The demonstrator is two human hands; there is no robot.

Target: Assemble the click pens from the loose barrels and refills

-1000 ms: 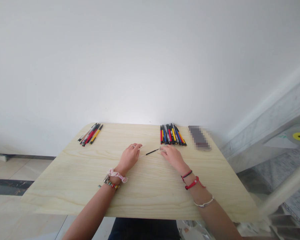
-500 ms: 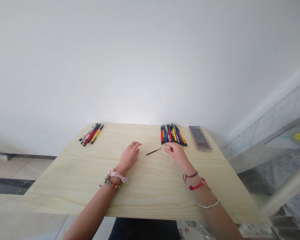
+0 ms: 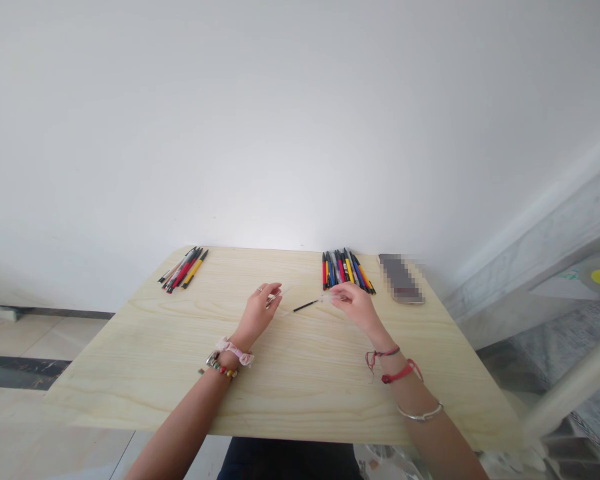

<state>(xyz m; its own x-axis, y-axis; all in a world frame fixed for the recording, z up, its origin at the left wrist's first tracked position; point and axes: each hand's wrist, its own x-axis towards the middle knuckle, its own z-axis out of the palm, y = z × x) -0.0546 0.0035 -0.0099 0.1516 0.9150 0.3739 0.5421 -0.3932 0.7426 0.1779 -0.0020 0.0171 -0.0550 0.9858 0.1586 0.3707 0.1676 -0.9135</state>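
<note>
A pen refill [image 3: 305, 306], dark with a pale, see-through end on the left, lies on the table between my hands. My left hand [image 3: 260, 310] is closed in a pinch just left of it, on a thin clear piece [image 3: 282, 293] that looks like part of a pen. Right of the refill, my right hand [image 3: 357, 307] pinches a small clear plastic piece [image 3: 333, 295] between thumb and fingers. Exact shapes of both clear pieces are hard to make out.
Several coloured pens [image 3: 347, 270] lie side by side behind my right hand. A smaller group of pens [image 3: 183, 270] rests at the back left. At the right lies a phone [image 3: 401, 279], partly blurred. The wooden table [image 3: 300, 380] meets a white wall.
Both hands have stayed almost in place. The fingers have shifted slightly, and clear pieces now show at both hands' fingertips. The refill remains where it was.
</note>
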